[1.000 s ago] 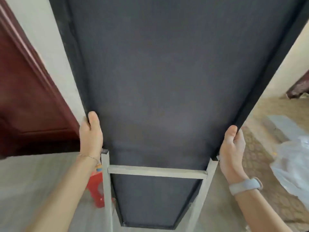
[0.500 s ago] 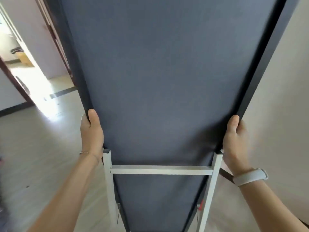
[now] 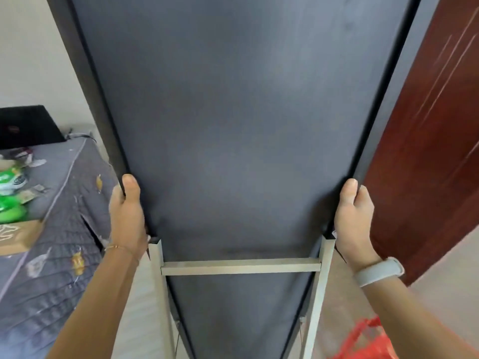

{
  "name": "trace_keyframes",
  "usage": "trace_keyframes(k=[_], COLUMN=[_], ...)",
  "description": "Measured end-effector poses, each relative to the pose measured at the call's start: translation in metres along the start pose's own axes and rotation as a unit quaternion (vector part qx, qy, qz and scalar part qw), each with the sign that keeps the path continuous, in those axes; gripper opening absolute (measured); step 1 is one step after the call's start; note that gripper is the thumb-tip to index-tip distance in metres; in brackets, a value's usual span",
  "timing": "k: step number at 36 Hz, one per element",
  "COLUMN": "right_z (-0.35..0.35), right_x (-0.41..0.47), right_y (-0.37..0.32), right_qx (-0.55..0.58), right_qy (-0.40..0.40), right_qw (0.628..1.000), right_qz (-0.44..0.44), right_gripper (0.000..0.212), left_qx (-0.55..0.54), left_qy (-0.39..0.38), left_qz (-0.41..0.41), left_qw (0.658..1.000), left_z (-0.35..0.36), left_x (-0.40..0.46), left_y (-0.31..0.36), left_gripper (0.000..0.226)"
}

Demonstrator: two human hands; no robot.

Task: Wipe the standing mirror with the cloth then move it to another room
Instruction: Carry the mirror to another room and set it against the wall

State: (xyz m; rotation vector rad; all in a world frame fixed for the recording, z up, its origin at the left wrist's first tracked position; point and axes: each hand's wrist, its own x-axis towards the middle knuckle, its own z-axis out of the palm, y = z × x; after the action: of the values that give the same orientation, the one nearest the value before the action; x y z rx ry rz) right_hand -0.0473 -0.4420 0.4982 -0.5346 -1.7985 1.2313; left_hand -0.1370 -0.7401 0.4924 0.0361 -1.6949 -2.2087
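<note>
Mirror [image 3: 238,141], held upright with its dark back toward the person, is mid-carry, left hand [image 3: 127,216] and right hand [image 3: 353,218] gripping its side edges; next, I judge, comes setting it down.

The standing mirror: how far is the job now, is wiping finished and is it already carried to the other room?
Wiping looks over: no cloth is in view. Carrying is in hand: the left hand and right hand grip the two side edges of the standing mirror, its dark back facing the camera, between a bed and a brown door. Setting it down is left; whether its stand touches the floor cannot be seen.
</note>
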Motion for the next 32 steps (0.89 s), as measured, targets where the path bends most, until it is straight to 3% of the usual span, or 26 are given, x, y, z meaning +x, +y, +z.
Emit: trace_keyframes(k=[3,9,16,22,32], right_z=[0.055,0.158,0.285,0.392,0.572], right_x=[0.017,0.062,0.144,0.209,0.279], right_y=[-0.002,0.0,0.016,0.021,0.008], right_qx=[0.019,0.056,0.078,0.072,0.139], right_qy=[-0.017,-0.073,-0.13,-0.143,-0.2], right_qw=[1.0,0.996,0.988,0.987,0.97], right_qz=[-0.001,-0.015,-0.023,-0.004,0.014], right_gripper=[0.036,0.032,0.024,0.035,0.025], left_qx=[-0.04,-0.07,-0.045,-0.054,-0.061], left_qy=[0.002,0.037,0.108,0.153,0.18], left_qz=[-0.015,0.02,0.046,0.054,0.098], left_qw=[0.999,0.997,0.992,0.985,0.977], left_z=[-0.013,-0.013,0.012,0.04,0.042], left_x=[0.042,0.124,0.236,0.323,0.496], left_y=[-0.003,-0.014,-0.037,-0.049,-0.077], left_gripper=[0.036,0.021,0.02,0.017,0.019])
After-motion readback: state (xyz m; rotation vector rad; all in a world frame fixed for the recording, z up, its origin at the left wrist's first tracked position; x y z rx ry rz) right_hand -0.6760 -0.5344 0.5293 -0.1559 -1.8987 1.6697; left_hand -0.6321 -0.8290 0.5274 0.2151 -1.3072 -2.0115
